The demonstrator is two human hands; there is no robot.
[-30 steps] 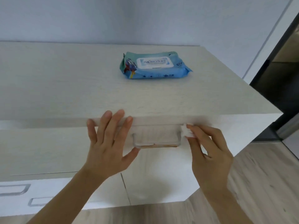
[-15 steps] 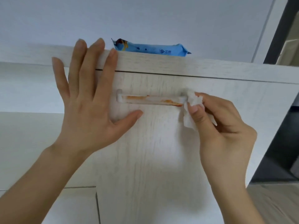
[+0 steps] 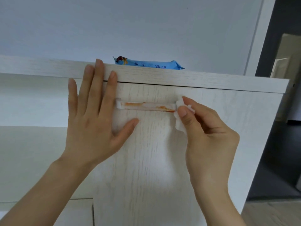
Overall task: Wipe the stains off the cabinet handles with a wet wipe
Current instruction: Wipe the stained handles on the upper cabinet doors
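Two hands are up against the pale wood cabinet door (image 3: 146, 160) in front of you. Your left hand (image 3: 91, 121) lies flat on it at about 9 o'clock from the handle (image 3: 146, 106), fingers straight and spread, their tips reaching over the top edge of the cabinet and the thumb stretched out below the handle's left end. Your right hand (image 3: 206, 141) is at 3 o'clock, its grip closed on a crumpled white wet wipe (image 3: 179, 121), pinched between thumb and forefinger and held against the handle's right end. The handle runs level across the upper door and carries orange stains (image 3: 135, 104) along its length, heaviest near the left and toward the lower right. At 12 o'clock, a blue wet wipe pack (image 3: 149, 65) lies on top of the cabinet, only its front edge showing.
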